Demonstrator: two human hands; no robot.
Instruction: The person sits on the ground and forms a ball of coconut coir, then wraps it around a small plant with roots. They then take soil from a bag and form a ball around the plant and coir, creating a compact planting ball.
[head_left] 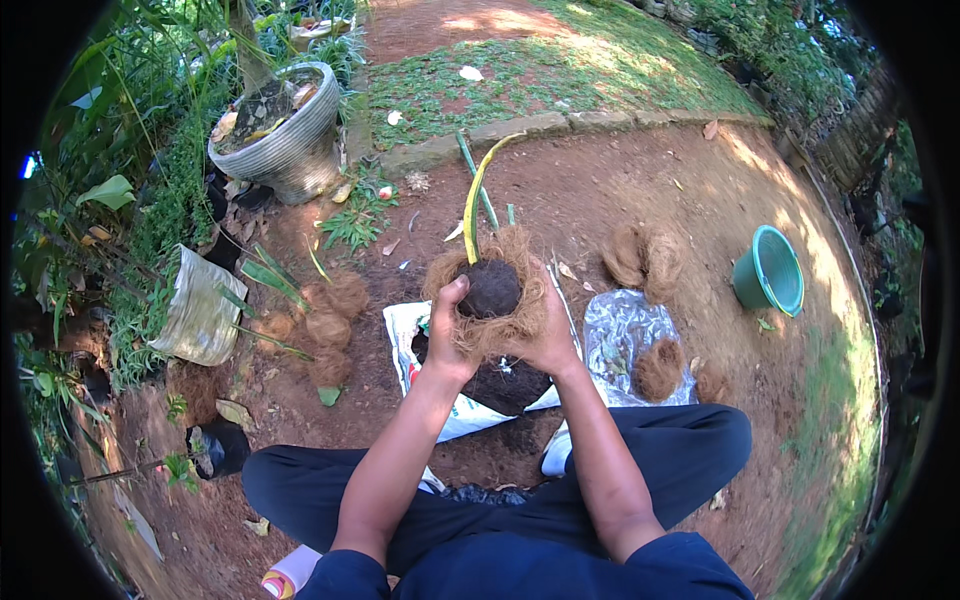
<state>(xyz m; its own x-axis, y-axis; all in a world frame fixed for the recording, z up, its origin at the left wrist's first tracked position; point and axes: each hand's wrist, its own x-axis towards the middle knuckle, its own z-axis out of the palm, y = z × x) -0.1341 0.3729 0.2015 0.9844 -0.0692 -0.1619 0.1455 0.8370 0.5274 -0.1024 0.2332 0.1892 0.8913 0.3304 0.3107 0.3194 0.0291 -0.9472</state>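
Note:
Between my two hands is a dark, round soil ball (490,288) with a yellow-edged green leaf (470,215) rising from it. Brown coconut fibre (512,245) surrounds the ball behind and below. My left hand (449,335) grips it from the left, its thumb against the edge of the soil. From the right, my right hand (550,325) cups the fibre, its fingers partly hidden behind it. Directly below my hands, an opened white sack (463,420) holds dark loose soil (505,385).
Fibre-wrapped plants (325,320) lie at left, near a tipped pale pot (200,310) and a large ribbed planter (300,150). Rightward are a clear plastic sheet (612,335), fibre clumps (645,260) and a green bucket (770,272). A low stone edging (560,122) crosses the far side.

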